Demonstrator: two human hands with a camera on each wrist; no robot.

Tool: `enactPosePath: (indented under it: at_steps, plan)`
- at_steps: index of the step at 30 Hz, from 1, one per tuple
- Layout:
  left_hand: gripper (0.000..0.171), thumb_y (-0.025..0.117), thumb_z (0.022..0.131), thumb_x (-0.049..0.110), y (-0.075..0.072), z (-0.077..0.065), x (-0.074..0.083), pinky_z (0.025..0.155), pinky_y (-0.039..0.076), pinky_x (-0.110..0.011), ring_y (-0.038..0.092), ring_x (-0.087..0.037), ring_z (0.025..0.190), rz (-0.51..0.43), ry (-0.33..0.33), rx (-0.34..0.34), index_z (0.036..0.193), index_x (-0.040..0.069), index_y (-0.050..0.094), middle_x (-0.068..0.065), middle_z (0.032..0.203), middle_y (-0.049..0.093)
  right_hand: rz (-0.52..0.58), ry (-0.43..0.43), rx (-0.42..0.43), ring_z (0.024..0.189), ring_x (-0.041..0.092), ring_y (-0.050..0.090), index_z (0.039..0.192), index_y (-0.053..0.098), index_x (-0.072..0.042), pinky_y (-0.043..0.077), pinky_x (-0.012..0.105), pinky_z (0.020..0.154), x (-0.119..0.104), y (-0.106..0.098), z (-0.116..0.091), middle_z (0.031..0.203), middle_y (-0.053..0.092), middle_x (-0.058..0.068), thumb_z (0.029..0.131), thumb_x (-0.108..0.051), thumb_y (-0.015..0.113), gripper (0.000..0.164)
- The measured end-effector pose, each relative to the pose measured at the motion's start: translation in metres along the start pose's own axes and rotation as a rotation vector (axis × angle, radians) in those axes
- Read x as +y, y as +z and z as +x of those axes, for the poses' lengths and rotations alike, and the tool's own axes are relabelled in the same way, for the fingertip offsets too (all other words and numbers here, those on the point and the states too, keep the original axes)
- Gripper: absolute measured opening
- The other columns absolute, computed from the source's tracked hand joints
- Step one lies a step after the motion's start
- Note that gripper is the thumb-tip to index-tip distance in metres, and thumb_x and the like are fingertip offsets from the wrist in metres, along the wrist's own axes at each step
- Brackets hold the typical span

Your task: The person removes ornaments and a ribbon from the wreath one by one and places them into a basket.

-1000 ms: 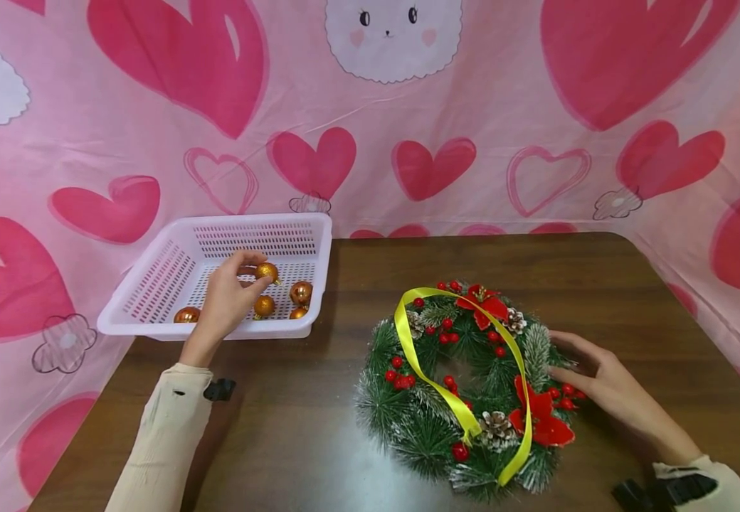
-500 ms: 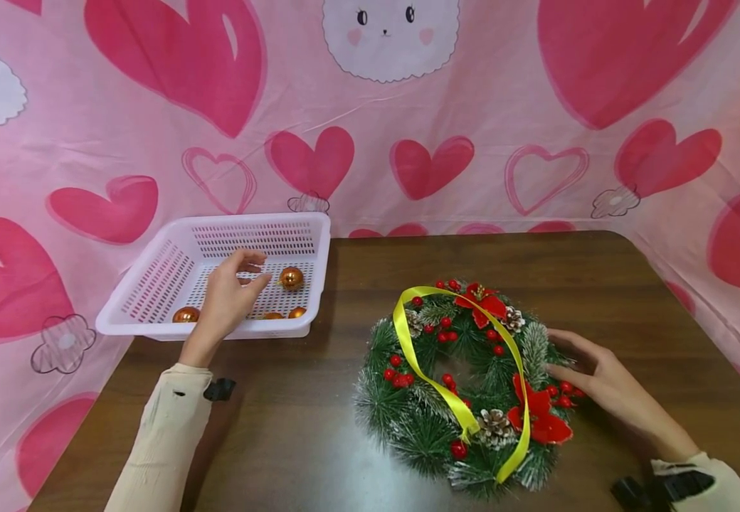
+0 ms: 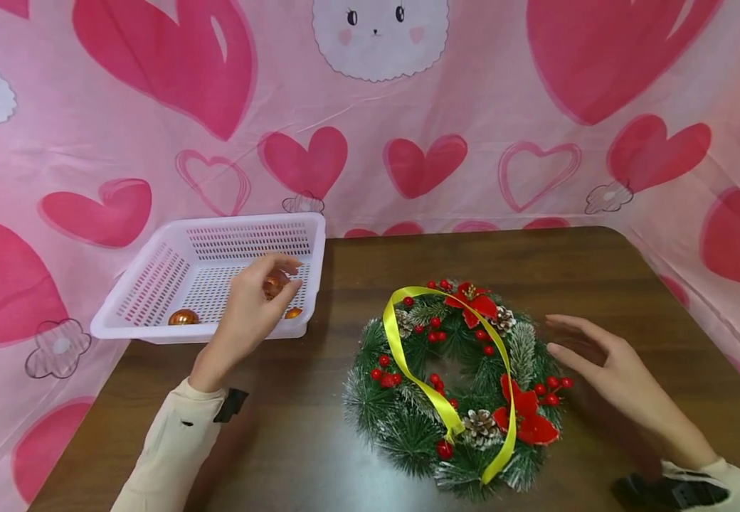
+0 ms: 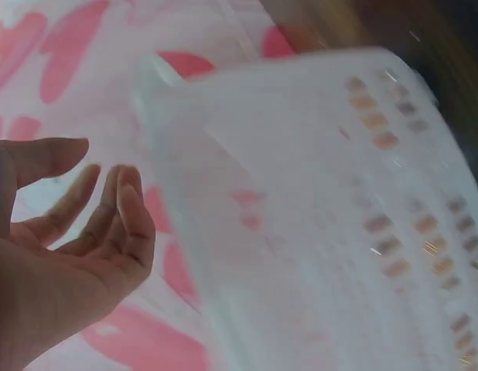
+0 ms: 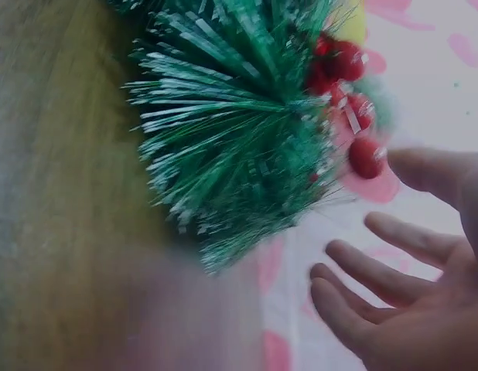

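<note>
My left hand (image 3: 251, 309) is over the near side of a white plastic basket (image 3: 133, 331), fingers loosely bent and nothing between them. Behind the fingers a gold bauble (image 3: 274, 286) lies in the basket, partly covered. Another bauble (image 3: 183, 317) rests near the front left, and part of a third bauble (image 3: 293, 313) shows at the front right. A green wreath (image 3: 395, 437) lies flat on the table, with a yellow ribbon (image 3: 400, 348) across it. Just right of the wreath, my right hand (image 3: 620, 377) holds nothing; its fingers are spread, close to red berries (image 5: 367, 157).
The brown wooden table (image 3: 319, 427) carries both basket and wreath. A pink heart-patterned cloth (image 3: 370, 171) hangs behind the table and along its sides. Red flowers (image 3: 536, 428) and pine cones (image 3: 480, 428) decorate the wreath.
My left hand let a gold bauble go into the basket, then moved slightly right. The baubles shifted. My right hand drew back a little from the wreath's right side.
</note>
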State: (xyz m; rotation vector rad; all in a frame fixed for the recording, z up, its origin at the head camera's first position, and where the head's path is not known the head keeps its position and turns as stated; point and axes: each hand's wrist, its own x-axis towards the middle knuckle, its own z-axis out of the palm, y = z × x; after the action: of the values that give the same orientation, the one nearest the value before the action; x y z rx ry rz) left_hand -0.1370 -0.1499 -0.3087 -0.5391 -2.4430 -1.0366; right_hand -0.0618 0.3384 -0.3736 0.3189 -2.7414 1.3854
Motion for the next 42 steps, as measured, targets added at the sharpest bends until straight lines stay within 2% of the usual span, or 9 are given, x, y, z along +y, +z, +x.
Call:
enactPosePath:
  at_steps: [2, 6, 11, 15, 17, 22, 27, 33, 42]
  plan:
    - [0.023, 0.073, 0.087, 0.003, 0.006, -0.002, 0.011, 0.063, 0.055, -0.033, 0.062, -0.015, 0.078, -0.017, 0.044, -0.039, 0.109, 0.005, 0.067, -0.008, 0.095, 0.069, -0.039, -0.006, 0.072, 0.108, -0.008, 0.058, 0.138, 0.058, -0.018, 0.046, 0.006, 0.084, -0.008, -0.001, -0.003, 0.130, 0.061, -0.005, 0.096, -0.021, 0.068, 0.044]
    - [0.018, 0.072, 0.089, 0.004, 0.021, -0.004, 0.025, 0.062, 0.055, -0.036, 0.061, -0.011, 0.077, -0.073, 0.090, -0.172, 0.106, 0.008, 0.068, -0.002, 0.091, 0.069, -0.111, -0.122, 0.176, 0.101, -0.007, 0.059, 0.128, 0.066, -0.023, 0.041, 0.004, 0.086, -0.026, 0.007, -0.003, 0.120, 0.065, -0.013, 0.087, -0.012, 0.077, 0.044]
    - [0.014, 0.070, 0.091, 0.004, 0.044, -0.009, 0.037, 0.060, 0.052, -0.027, 0.059, -0.008, 0.073, -0.137, 0.128, -0.344, 0.104, 0.009, 0.068, 0.002, 0.088, 0.068, -0.249, -0.367, 0.154, 0.104, 0.009, 0.060, 0.121, 0.070, -0.018, 0.039, 0.004, 0.091, -0.046, 0.021, 0.001, 0.124, 0.063, -0.003, 0.075, -0.001, 0.085, 0.051]
    - [0.015, 0.070, 0.091, 0.004, 0.059, -0.012, 0.050, 0.062, 0.052, -0.024, 0.059, -0.006, 0.075, -0.167, 0.196, -0.411, 0.105, 0.007, 0.067, 0.000, 0.092, 0.068, -0.335, -0.501, 0.123, 0.114, 0.017, 0.053, 0.122, 0.069, -0.014, 0.034, 0.004, 0.097, -0.063, 0.026, 0.001, 0.129, 0.059, 0.003, 0.069, 0.002, 0.085, 0.057]
    - [0.017, 0.070, 0.091, 0.004, 0.065, -0.015, 0.056, 0.062, 0.053, -0.024, 0.059, -0.006, 0.076, -0.175, 0.228, -0.438, 0.108, 0.006, 0.067, -0.001, 0.096, 0.068, -0.340, -0.535, 0.067, 0.110, 0.014, 0.053, 0.122, 0.069, -0.018, 0.038, 0.005, 0.093, -0.070, 0.027, -0.001, 0.125, 0.060, -0.001, 0.070, 0.002, 0.084, 0.057]
    - [0.023, 0.068, 0.094, 0.007, 0.072, -0.025, 0.069, 0.071, 0.055, -0.026, 0.060, -0.005, 0.082, -0.127, 0.274, -0.531, 0.116, 0.006, 0.065, -0.005, 0.109, 0.068, -0.381, -0.560, -0.166, 0.100, 0.007, 0.054, 0.118, 0.066, -0.028, 0.054, 0.021, 0.077, -0.079, 0.028, 0.000, 0.117, 0.060, -0.012, 0.075, 0.006, 0.076, 0.056]
    - [0.026, 0.067, 0.095, 0.013, 0.077, -0.033, 0.077, 0.082, 0.054, -0.026, 0.061, -0.008, 0.091, -0.004, 0.323, -0.590, 0.121, 0.010, 0.065, -0.002, 0.116, 0.067, -0.461, -0.524, -0.311, 0.099, 0.008, 0.056, 0.109, 0.070, -0.025, 0.058, 0.031, 0.079, -0.080, 0.030, 0.004, 0.114, 0.061, -0.013, 0.076, 0.007, 0.073, 0.046]
    - [0.024, 0.064, 0.099, 0.025, 0.082, -0.037, 0.079, 0.094, 0.048, -0.030, 0.057, -0.011, 0.103, 0.065, 0.416, -0.648, 0.119, 0.014, 0.069, 0.004, 0.115, 0.068, -0.483, -0.562, -0.340, 0.086, 0.006, 0.055, 0.095, 0.072, -0.022, 0.055, 0.028, 0.071, -0.080, 0.029, 0.011, 0.096, 0.062, -0.016, 0.075, 0.009, 0.073, 0.037]
    - [0.010, 0.069, 0.095, 0.028, 0.088, -0.042, 0.080, 0.080, 0.045, -0.025, 0.051, -0.012, 0.096, 0.135, 0.488, -0.674, 0.098, 0.019, 0.073, 0.009, 0.101, 0.068, -0.473, -0.662, -0.305, 0.082, 0.003, 0.051, 0.081, 0.065, -0.026, 0.051, 0.026, 0.066, -0.073, 0.033, 0.015, 0.087, 0.058, -0.020, 0.071, 0.004, 0.079, 0.035]
